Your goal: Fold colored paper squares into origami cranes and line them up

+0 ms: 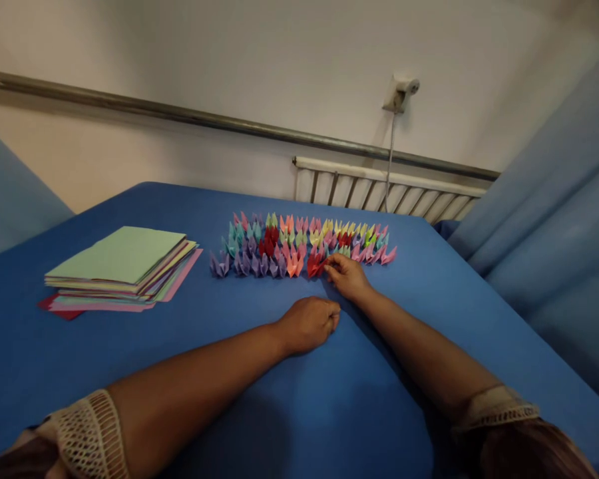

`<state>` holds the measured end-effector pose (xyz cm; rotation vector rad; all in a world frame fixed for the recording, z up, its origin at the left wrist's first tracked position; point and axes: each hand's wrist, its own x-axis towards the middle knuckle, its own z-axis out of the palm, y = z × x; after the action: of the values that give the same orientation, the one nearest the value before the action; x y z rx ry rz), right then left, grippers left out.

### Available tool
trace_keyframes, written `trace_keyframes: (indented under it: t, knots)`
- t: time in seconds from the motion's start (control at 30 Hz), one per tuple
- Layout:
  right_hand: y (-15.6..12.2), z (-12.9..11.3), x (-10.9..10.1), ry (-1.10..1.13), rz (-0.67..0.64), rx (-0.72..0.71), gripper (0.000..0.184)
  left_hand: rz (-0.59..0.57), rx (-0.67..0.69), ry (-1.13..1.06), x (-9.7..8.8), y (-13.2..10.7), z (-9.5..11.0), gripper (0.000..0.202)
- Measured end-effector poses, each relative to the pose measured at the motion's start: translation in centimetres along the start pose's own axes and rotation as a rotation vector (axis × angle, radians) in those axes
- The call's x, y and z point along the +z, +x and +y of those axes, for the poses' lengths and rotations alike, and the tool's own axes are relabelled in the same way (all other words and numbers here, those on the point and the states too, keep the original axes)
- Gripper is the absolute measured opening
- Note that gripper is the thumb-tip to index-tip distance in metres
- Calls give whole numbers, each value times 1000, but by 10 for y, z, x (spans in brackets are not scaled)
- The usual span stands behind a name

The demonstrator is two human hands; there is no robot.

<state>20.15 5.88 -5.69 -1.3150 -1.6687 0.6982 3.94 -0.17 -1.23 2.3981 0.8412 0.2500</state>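
Rows of folded paper cranes in many colours stand on the blue table cover. In the front row, my right hand pinches the edge of a red paper crane between thumb and fingers. My left hand rests on the cover in front of the cranes, closed in a fist with nothing showing in it. Violet, orange and pink cranes stand on both sides of the red one. My right hand partly hides some cranes behind it.
A stack of coloured paper sheets lies at the left of the blue table cover. Beyond the far edge are a radiator, a metal rail and a plugged-in socket. A blue curtain hangs at the right.
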Motion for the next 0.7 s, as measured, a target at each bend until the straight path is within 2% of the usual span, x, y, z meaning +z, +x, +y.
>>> trace_keyframes:
  t: [0.2, 0.7]
  knots:
    - [5, 3, 6, -96, 30, -21, 4, 10, 6, -3, 2, -1, -1, 17]
    - [0, -4, 2, -184, 12, -132, 6, 24, -15, 5, 2, -1, -1, 20]
